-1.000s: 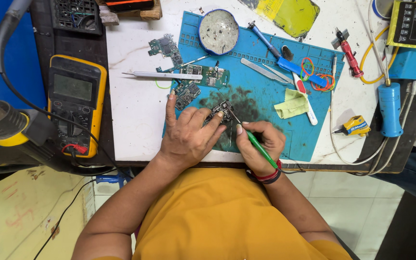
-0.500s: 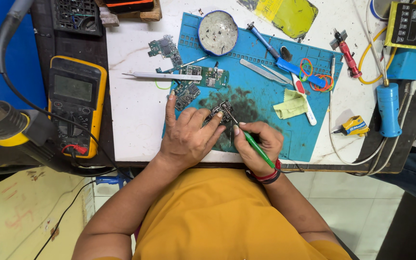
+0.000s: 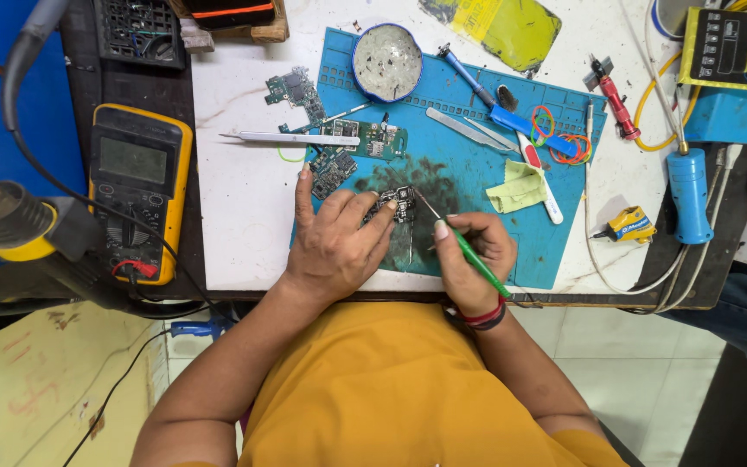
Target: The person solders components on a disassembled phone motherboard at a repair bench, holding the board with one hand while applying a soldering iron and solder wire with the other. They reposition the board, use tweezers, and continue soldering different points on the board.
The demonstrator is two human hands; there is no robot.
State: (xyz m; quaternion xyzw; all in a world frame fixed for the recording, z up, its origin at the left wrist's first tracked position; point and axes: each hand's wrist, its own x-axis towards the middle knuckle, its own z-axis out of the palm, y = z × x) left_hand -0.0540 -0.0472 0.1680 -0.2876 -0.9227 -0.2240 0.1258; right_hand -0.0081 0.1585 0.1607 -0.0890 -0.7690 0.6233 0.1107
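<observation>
On the blue work mat (image 3: 469, 173), my left hand (image 3: 335, 242) lies flat with its fingertips pinning a small circuit board (image 3: 398, 201). My right hand (image 3: 473, 255) grips a thin green-handled tool (image 3: 469, 251) like a pen; its metal tip touches the board's right edge. More small circuit boards (image 3: 339, 164) lie just beyond my left hand. A red band sits on my right wrist.
A yellow multimeter (image 3: 136, 186) rests at the left. On the mat lie a round tin (image 3: 386, 60), metal tweezers (image 3: 291, 138), blue-handled tools (image 3: 512, 117), rubber bands (image 3: 564, 143) and a yellow cloth (image 3: 516, 190). A blue soldering iron (image 3: 689, 195) and cables lie right.
None of note: both hands stay on the small board, with only slight shifts of the green tool's tip.
</observation>
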